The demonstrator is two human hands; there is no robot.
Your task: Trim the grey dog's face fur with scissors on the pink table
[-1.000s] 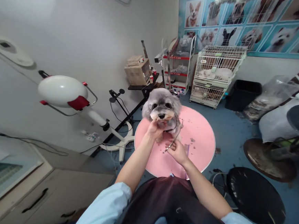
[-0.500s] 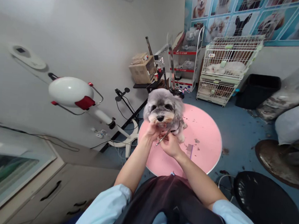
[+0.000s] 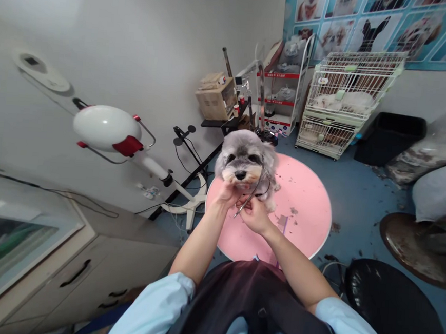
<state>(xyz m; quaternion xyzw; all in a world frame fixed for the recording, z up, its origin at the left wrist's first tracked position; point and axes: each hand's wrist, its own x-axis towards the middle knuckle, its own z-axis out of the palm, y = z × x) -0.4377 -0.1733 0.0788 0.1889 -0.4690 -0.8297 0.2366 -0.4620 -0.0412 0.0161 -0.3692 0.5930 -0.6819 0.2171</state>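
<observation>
A grey dog (image 3: 250,143) with a paler muzzle faces me on the round pink grooming table (image 3: 309,194). My left hand (image 3: 228,193) is cupped under its chin, its fingers curled against the fur. Slim metal scissors (image 3: 249,198) are gripped in my right hand (image 3: 256,216), just right of the left one. Their blades point up beside the dog's muzzle, close to the cheek on the right of the view. Beside my right forearm a purple comb (image 3: 282,221) lies on the tabletop among tufts of cut hair.
Left of the table stands a white and red lamp-like device (image 3: 108,129) on a wheeled base. Behind are a shelf rack (image 3: 276,102) and stacked wire cages (image 3: 347,110) with a white animal inside. A black bin (image 3: 391,139) and black stool (image 3: 393,309) stand right.
The scissors' blades have tilted up and now reach higher alongside the dog's muzzle. My left hand stays under the chin. The view has shifted slightly.
</observation>
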